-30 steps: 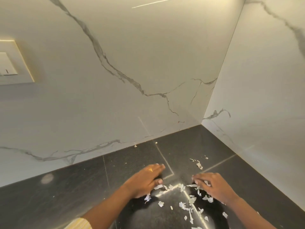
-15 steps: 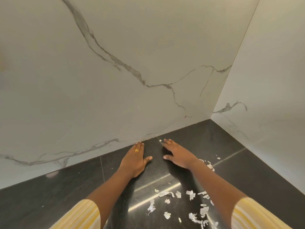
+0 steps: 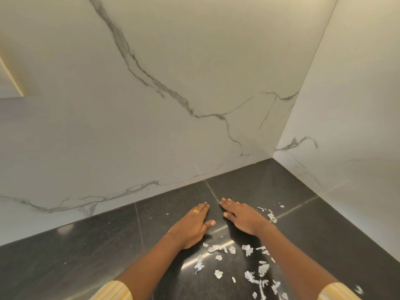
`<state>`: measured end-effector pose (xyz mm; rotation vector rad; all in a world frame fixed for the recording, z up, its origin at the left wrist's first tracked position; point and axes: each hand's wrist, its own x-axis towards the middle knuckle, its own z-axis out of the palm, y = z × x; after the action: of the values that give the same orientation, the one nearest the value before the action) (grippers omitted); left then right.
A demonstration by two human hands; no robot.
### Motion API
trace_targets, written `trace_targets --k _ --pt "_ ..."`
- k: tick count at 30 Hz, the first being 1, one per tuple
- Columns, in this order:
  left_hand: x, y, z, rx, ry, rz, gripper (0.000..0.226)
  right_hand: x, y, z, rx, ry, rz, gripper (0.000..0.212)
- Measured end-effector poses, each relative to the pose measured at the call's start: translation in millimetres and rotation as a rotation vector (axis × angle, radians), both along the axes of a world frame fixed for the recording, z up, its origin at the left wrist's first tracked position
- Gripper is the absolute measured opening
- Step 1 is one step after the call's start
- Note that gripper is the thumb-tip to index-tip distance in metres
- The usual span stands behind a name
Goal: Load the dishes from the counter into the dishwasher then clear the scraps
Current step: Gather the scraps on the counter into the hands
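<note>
Left hand (image 3: pixel 192 226): lower centre of the frame, palm down and flat on the counter (image 3: pixel 65 245); fingers straight and together, thumb spread to the right; released, grasping nothing.
Right hand (image 3: pixel 242 215): just right of the left hand, also palm down on the counter; fingers straight, pointing to the upper left, thumb stretched out low beside them; released, grasping nothing.
Gap between hands: narrow, fingertips near each other but apart, on either side of a thin pale seam (image 3: pixel 211 190) in the counter.
Ring (image 3: pixel 195 211): gold, on a finger of the left hand.
Scraps (image 3: pixel 246 250): small torn white bits scattered on the counter at lower centre and lower right, below both hands and between the forearms; nearest bits just beside the heel of the left hand.
Smaller cluster (image 3: pixel 271 216): a few more white bits right of the right hand, close to its wrist.
Counter surface: dark, speckled, glossy, with a bright streak of reflected light among the scraps.
Back wall (image 3: pixel 151 105): white marble with grey veins, filling the upper left and centre.
Side wall (image 3: pixel 357 105): same marble, right of the frame, meeting the back wall in a corner.
Sleeves (image 3: pixel 112 291): yellow-and-white striped, at the bottom edge, one on each forearm.
Panel (image 3: pixel 8 83): pale with a yellowish edge, at the upper left edge; too cut off to identify.
</note>
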<state>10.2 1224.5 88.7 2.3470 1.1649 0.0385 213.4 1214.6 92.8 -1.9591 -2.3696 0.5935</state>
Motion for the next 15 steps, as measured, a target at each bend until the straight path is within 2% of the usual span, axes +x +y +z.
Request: trace_targets --k 5,8,10,12,15 --pt "10 -47 4 -0.012 0.023 -0.114 0.069 24 -73 1 0.032 0.048 -0.034 0.044" --pt "12 -73 6 -0.07 0.022 -0.211 0.081 36 -105 5 -0.011 0.147 -0.095 0.036" --pt "9 -78 11 -0.088 -0.014 -0.232 0.078 46 -116 9 0.039 0.303 -0.237 0.027" --pt "5 -73 13 -0.078 -0.07 -0.184 0.08 59 -120 14 0.179 0.433 -0.44 0.017" --pt "-2 -57 11 -0.058 -0.128 -0.064 0.1 83 -112 19 0.264 0.432 -0.655 0.01"
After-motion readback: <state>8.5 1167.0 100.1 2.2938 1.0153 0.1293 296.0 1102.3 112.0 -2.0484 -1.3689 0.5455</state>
